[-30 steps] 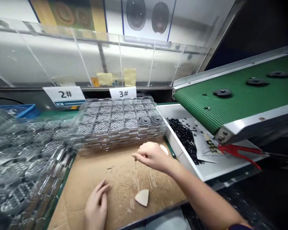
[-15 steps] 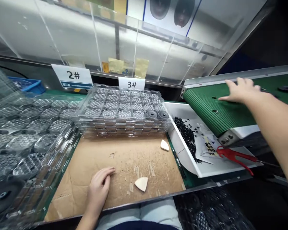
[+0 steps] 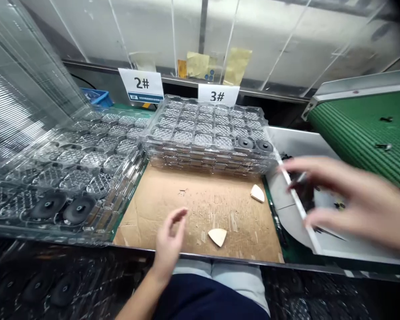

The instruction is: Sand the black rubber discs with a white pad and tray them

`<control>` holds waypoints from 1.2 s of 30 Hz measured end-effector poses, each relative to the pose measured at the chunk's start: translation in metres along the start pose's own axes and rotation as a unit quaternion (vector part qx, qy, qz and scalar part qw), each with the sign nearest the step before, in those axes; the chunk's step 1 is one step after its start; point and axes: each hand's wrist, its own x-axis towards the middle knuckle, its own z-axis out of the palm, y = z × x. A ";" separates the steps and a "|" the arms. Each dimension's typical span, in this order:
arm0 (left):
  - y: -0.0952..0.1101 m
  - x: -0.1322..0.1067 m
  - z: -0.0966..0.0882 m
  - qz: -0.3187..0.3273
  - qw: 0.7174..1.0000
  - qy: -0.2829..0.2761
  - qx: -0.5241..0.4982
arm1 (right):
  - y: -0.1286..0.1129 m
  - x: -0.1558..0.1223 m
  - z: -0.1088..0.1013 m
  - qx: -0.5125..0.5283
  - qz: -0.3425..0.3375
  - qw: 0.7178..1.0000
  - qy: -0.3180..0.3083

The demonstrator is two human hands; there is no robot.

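Observation:
My left hand (image 3: 170, 240) hovers just over the cardboard sheet (image 3: 146, 200), fingers curved, the thumb apart from them and nothing between. To its right lies a cream-coloured rounded triangular pad (image 3: 217, 237). A second cream pad (image 3: 257, 194) rests near the sheet's right edge. My right hand (image 3: 346, 200) is smeared by motion above the white bin (image 3: 303, 135). Its thumb and fingers are apart, with something dark and a shiny bit showing between them; I cannot tell whether this is held or lies in the bin behind.
Stacked clear trays (image 3: 203, 155) stand behind the cardboard, with two round black parts (image 3: 254, 144) in the top one. More clear trays (image 3: 86, 178) fill the left side. A green conveyor belt (image 3: 356, 129) carrying small dark pieces (image 3: 383, 146) rises at right.
My right hand has come back from the conveyor belt to over the white bin. My left hand has lifted slightly, its fingers and thumb spreading. The view has swung left.

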 end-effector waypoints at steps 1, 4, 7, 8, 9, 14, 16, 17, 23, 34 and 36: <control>0.015 -0.006 0.000 0.039 0.999 -0.034 -0.015 | -0.010 -0.017 0.034 0.092 0.031 0.992 -0.085; 0.054 -0.016 0.000 0.336 0.929 -0.148 -0.047 | -0.020 -0.066 0.120 0.361 0.166 0.880 -0.260; 0.074 -0.013 -0.001 0.398 0.888 -0.227 -0.036 | -0.011 -0.101 0.169 0.455 0.209 0.832 -0.238; 0.076 -0.012 -0.001 0.394 0.886 -0.243 -0.034 | -0.009 -0.109 0.178 0.463 0.214 0.830 -0.226; 0.076 -0.010 -0.001 0.389 0.883 -0.259 -0.035 | -0.007 -0.116 0.184 0.469 0.216 0.830 -0.212; 0.067 -0.018 -0.004 0.157 0.903 -0.344 -0.205 | -0.018 -0.125 0.193 0.470 0.215 0.845 -0.139; 0.061 -0.021 -0.006 -0.071 0.889 -0.312 -0.327 | -0.020 -0.119 0.193 0.428 0.222 0.869 -0.115; 0.058 -0.022 -0.007 -0.190 0.860 -0.270 -0.389 | -0.019 -0.115 0.195 0.366 0.221 0.900 -0.088; 0.035 -0.019 -0.021 -0.480 0.601 -0.108 -0.630 | -0.002 -0.091 0.234 0.029 0.128 0.991 0.005; 0.045 -0.025 -0.026 -0.446 0.632 -0.094 -0.626 | 0.002 -0.074 0.244 0.123 0.121 0.984 0.032; 0.047 -0.025 -0.024 -0.454 0.634 -0.096 -0.619 | -0.008 -0.078 0.242 0.144 0.103 0.984 0.009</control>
